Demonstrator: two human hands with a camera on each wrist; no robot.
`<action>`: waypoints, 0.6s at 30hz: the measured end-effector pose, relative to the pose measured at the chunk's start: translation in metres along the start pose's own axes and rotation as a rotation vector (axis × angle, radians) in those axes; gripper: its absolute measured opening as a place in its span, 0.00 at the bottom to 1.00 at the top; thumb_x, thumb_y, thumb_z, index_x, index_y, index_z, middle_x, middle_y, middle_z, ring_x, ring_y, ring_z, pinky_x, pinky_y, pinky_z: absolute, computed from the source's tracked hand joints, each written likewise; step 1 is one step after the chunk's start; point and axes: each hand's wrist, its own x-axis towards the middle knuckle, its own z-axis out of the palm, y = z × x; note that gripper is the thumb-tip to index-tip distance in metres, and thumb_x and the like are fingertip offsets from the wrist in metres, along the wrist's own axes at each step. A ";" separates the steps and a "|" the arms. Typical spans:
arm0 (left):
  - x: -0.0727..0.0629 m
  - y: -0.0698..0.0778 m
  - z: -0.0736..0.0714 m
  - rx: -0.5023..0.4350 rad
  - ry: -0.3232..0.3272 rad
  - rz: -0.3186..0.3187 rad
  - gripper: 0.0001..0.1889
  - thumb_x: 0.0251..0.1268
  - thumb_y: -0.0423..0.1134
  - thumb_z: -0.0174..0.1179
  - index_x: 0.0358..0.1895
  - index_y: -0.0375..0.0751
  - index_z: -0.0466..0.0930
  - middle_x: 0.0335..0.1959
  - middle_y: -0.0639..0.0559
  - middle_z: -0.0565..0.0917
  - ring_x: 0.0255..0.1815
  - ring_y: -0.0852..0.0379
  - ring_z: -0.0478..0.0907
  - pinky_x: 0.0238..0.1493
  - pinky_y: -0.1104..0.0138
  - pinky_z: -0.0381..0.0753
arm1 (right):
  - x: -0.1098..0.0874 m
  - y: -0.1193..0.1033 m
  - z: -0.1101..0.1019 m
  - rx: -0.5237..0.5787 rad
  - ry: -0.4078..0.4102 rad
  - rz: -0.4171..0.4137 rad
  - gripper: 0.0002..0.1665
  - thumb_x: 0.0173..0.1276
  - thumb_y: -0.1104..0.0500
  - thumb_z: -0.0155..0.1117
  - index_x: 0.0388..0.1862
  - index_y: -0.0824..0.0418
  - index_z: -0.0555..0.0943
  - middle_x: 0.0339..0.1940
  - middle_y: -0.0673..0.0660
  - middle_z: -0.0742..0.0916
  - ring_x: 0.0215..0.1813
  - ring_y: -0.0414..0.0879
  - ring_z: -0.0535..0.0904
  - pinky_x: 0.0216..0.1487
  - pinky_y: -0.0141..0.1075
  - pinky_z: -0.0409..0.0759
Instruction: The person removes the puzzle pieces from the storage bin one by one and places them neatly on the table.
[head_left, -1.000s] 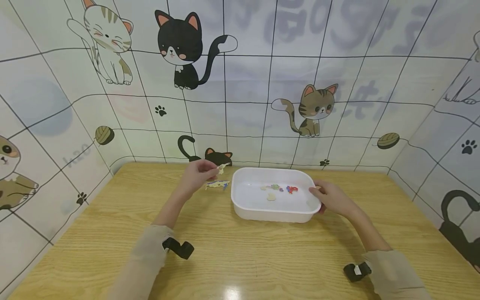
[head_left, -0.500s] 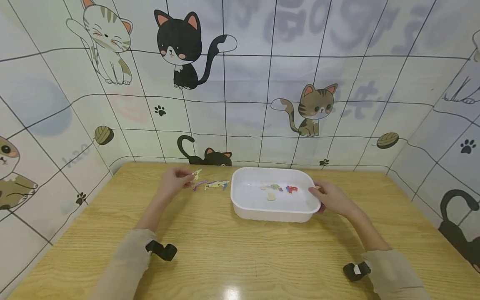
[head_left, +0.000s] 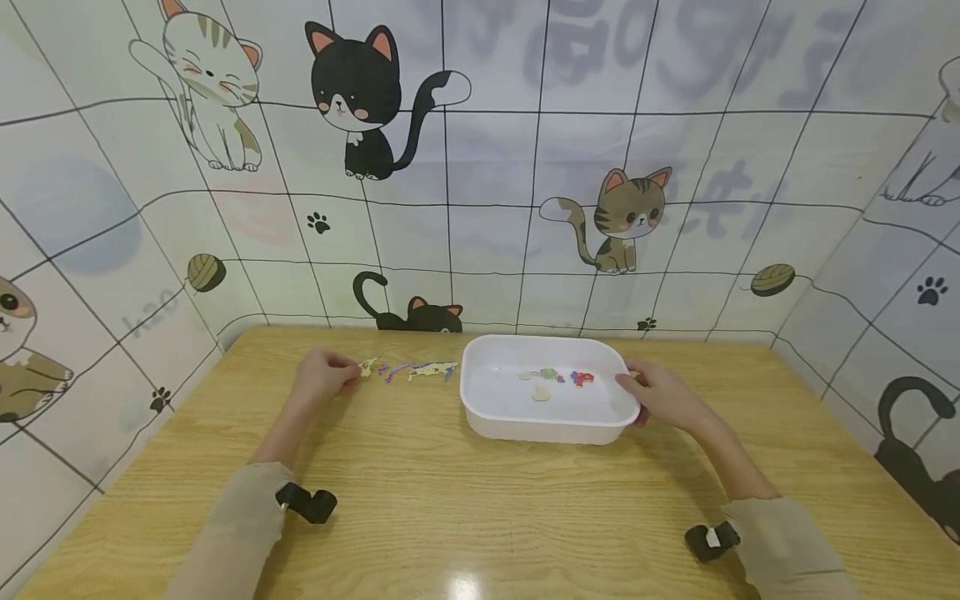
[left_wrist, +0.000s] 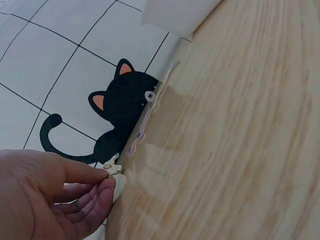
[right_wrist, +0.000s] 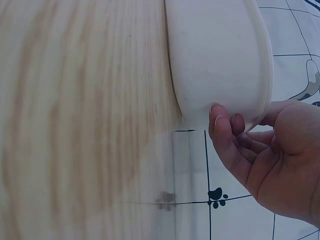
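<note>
My left grip [head_left: 318,377] has shifted left, pinching a small flat pale-yellow cutout [head_left: 367,367] beside the row of multicoloured thin pieces [head_left: 432,370] on the table [head_left: 420,508], apparently lengthening it; my right grip [head_left: 663,393] holds a white rectangular plastic tub [head_left: 543,430].

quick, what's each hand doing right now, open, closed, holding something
Left hand: closed, pinching a small cream piece between thumb and finger.
Right hand: closed, gripping the rim of the white tub.
</note>
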 end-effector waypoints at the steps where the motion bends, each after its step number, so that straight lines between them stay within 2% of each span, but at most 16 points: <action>1: 0.001 -0.002 0.000 -0.001 -0.005 -0.002 0.11 0.66 0.30 0.62 0.45 0.22 0.83 0.29 0.43 0.87 0.27 0.62 0.82 0.32 0.71 0.82 | 0.000 0.000 0.000 -0.001 -0.001 0.000 0.29 0.82 0.58 0.52 0.70 0.77 0.64 0.31 0.58 0.86 0.23 0.51 0.83 0.27 0.43 0.84; 7: 0.007 -0.007 -0.001 0.003 -0.023 -0.009 0.11 0.65 0.28 0.62 0.43 0.20 0.83 0.24 0.48 0.86 0.23 0.65 0.81 0.29 0.73 0.82 | 0.001 0.001 0.000 -0.006 0.001 0.004 0.28 0.82 0.58 0.52 0.70 0.77 0.64 0.30 0.58 0.86 0.23 0.51 0.83 0.27 0.43 0.84; 18: 0.009 -0.007 0.001 0.015 -0.012 0.001 0.10 0.64 0.26 0.64 0.42 0.20 0.80 0.24 0.46 0.84 0.22 0.64 0.78 0.27 0.74 0.81 | 0.001 0.000 0.001 -0.014 0.003 0.009 0.28 0.81 0.59 0.51 0.70 0.78 0.64 0.31 0.59 0.86 0.24 0.51 0.83 0.27 0.43 0.84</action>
